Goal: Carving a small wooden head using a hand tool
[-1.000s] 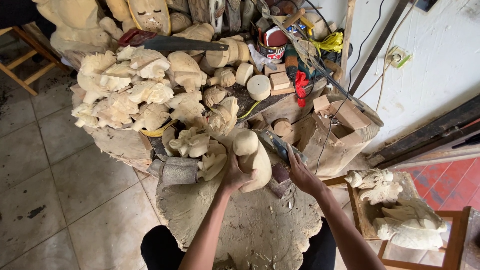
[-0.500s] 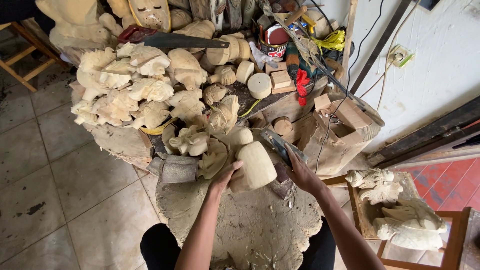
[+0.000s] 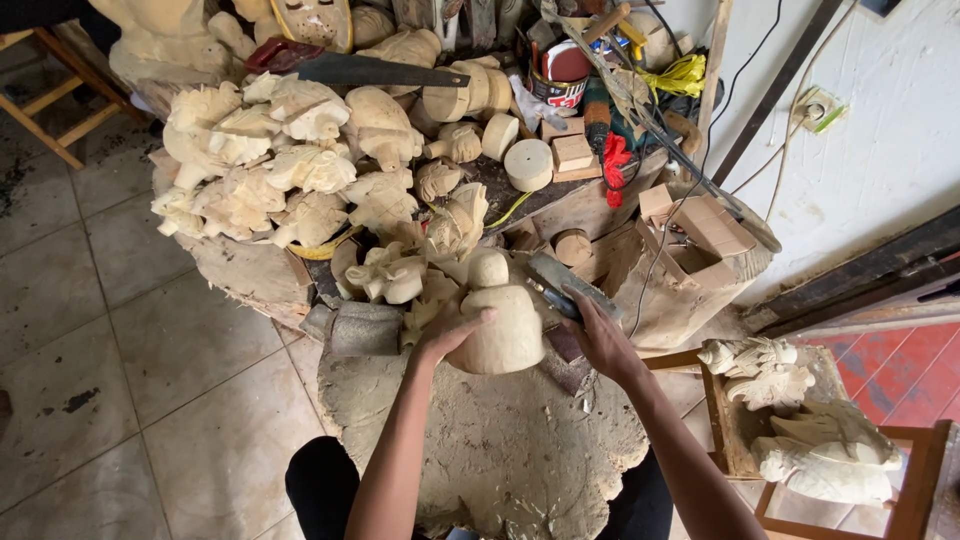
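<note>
Carving bench: stump block (image 3: 500, 460) below a pile of rough carvings (image 3: 270, 170).
Left hand (image 3: 445, 335) clamps the blank (image 3: 498, 318), upright at centre; right hand (image 3: 597, 335), beside it, grips a flat tool (image 3: 560, 282).

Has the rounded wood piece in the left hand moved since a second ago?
Yes. The rounded wood piece has tipped away from the grey mallet head, towards the right hand.

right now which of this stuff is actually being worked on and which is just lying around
In hand:
- left hand steadying the rounded wood blank
- right hand on the flat metal tool
- stump block beneath

Lying about:
- handsaw
- pile of carved pieces
- wooden discs
</note>
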